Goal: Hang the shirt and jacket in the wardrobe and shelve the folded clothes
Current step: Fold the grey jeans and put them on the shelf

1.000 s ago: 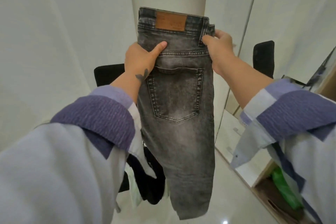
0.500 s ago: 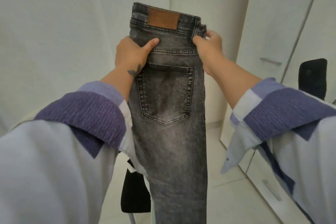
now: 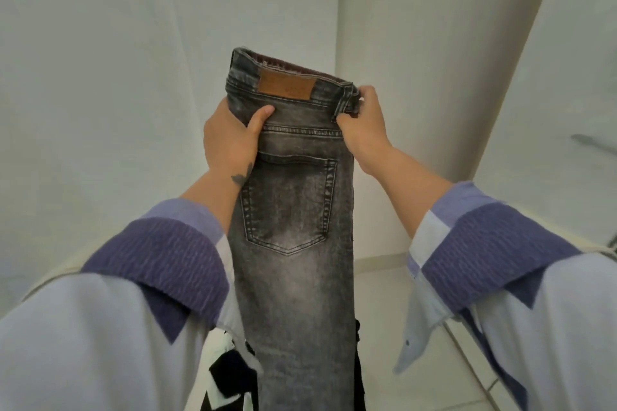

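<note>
Between the two hands, held up before a white wall, hang faded grey jeans (image 3: 293, 243), folded lengthwise, back pocket and brown leather patch (image 3: 286, 87) showing. The left hand (image 3: 230, 140) grips the waistband's left edge, thumb on the denim; the right hand (image 3: 365, 120) pinches the belt loop side. Legs drop below the fingers, past black-and-white cloth (image 3: 227, 374).

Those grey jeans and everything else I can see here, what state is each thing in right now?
Grey jeans: held up in the air, folded lengthwise, hanging down.
Left hand: grips the jeans' left edge below the waistband.
Right hand: grips the waistband's right end.
Brown patch: on the waistband, facing the camera.
Black and white clothes: below, partly hidden.
</note>
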### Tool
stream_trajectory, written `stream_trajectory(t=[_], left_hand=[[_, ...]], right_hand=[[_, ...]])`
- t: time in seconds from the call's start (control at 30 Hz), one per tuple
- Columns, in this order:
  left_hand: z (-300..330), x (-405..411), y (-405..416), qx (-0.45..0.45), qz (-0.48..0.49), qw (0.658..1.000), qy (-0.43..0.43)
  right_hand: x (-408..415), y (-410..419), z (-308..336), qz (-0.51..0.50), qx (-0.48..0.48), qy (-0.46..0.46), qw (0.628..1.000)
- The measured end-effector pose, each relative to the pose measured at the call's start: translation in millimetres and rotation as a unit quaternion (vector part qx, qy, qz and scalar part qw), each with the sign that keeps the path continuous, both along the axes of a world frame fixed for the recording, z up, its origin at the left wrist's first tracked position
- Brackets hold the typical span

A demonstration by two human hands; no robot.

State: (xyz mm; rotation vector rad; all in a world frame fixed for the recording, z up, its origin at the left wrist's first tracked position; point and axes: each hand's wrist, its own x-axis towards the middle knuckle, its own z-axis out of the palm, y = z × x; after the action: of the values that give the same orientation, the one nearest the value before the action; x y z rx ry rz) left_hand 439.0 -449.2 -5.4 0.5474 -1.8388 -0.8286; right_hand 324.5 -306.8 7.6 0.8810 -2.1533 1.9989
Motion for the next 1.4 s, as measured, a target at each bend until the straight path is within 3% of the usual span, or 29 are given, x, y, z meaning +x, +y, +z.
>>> stream_trajectory(t=[0.3, 0.63, 0.9, 1.17, 1.3, 1.4], left_hand=[[-82, -7, -12, 0.080, -0.047, 0.991, -0.100], [-177, 103, 44, 0.163, -0.078, 0.963, -0.202], [-242, 199, 97, 0.138, -0.094, 0.947, -0.274], [-321, 249, 146, 0.195, -0.077, 0.913, -0.350], [-328, 251, 146, 0.163, -0.139, 0.900, -0.379], [-329, 245, 136, 0.118, -0.184, 0.871, -0.439]], right_hand=[[-11, -2, -83, -0.009, 0.098, -0.005, 0.995], [92, 56, -190, -0.027, 0.182, -0.039, 0.982], [194, 118, -259, -0.042, 0.216, -0.071, 0.973], [256, 159, -341, -0.028, 0.288, -0.158, 0.944], [246, 170, -372, 0.030, 0.339, -0.160, 0.927], [225, 175, -378, 0.107, 0.489, -0.081, 0.862]])
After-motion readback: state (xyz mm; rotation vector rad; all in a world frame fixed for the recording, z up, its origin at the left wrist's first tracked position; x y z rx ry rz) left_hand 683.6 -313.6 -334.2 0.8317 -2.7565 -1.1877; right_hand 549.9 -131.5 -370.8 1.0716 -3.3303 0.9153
